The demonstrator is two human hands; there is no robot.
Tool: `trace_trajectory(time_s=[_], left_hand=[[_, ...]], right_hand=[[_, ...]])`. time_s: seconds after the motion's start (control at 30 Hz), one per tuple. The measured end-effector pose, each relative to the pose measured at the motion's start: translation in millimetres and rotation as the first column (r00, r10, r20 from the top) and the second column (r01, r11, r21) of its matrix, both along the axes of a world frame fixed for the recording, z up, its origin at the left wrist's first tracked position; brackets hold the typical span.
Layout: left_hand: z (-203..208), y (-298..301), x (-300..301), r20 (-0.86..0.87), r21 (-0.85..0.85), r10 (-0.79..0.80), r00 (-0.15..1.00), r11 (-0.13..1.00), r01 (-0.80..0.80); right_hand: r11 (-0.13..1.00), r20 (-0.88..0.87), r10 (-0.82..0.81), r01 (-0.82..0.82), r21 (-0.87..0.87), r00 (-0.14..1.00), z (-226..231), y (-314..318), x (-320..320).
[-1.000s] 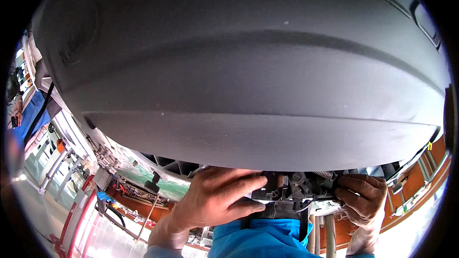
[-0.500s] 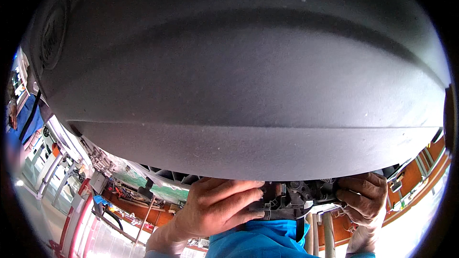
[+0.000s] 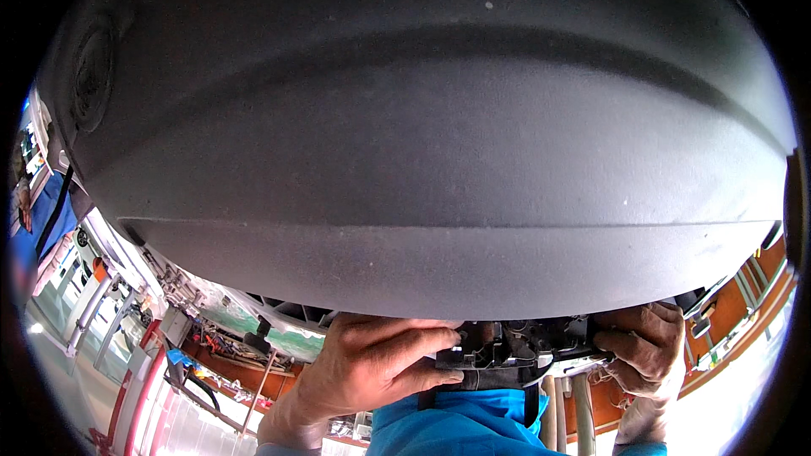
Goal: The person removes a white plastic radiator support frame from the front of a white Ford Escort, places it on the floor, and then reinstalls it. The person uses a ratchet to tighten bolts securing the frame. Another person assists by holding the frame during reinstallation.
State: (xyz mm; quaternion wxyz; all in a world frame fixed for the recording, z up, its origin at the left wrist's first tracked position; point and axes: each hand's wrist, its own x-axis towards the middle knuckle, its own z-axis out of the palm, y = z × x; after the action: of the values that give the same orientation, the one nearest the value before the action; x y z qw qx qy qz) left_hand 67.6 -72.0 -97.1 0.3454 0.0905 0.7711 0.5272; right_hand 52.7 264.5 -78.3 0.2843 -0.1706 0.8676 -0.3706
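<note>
A large dark grey moulded panel [image 3: 439, 160] fills most of the head view and hides whatever lies behind it. Just under its lower edge, a black plastic mechanism [image 3: 498, 342] with small brackets and a thin cable sits in front of my body. My left hand [image 3: 359, 363] pinches the mechanism's left end between thumb and fingers. At the other end, my right hand [image 3: 644, 346] is closed with curled fingers against its right side; the panel edge partly covers those fingertips.
Below left is a bench tray [image 3: 228, 355] of assorted tools and parts, near a red and white frame [image 3: 135, 371]. A person in blue [image 3: 52, 211] is at the far left. Brown shelving [image 3: 743, 308] stands at the right, and wooden-looking poles [image 3: 581, 414] are below.
The black mechanism has tilted slightly between my hands, showing more of its lower edge. My left hand has shifted slightly. The panel's surface marks have moved a little left.
</note>
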Motion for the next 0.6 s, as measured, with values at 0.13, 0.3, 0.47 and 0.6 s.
trace_trajectory(time_s=[0.13, 0.3, 0.47, 0.6], left_hand=[[-8.0, -0.3, -3.1, -0.018, 0.046, -0.006, 1.0, 0.999, 0.007], [-0.5, -2.6, -11.5, 0.073, 0.02, -0.057, 0.996, 0.998, 0.055], [-0.1, 2.0, -15.2, 0.015, 0.028, -0.08, 0.997, 0.996, 0.08], [-6.1, 3.1, -17.3, -0.018, 0.013, -0.106, 0.994, 0.994, 0.106]], right_hand=[[0.997, 0.017, 0.021, -0.019, -0.072, 1.0, -5.0, 1.4, -2.8], [0.993, 0.055, 0.036, -0.029, -0.115, 0.998, -6.1, -1.6, -6.4], [0.984, 0.102, 0.071, -0.053, -0.171, 0.992, -5.0, 3.9, -12.9], [0.971, 0.095, -0.03, 0.052, -0.233, 0.995, -8.3, 3.1, -11.0]])
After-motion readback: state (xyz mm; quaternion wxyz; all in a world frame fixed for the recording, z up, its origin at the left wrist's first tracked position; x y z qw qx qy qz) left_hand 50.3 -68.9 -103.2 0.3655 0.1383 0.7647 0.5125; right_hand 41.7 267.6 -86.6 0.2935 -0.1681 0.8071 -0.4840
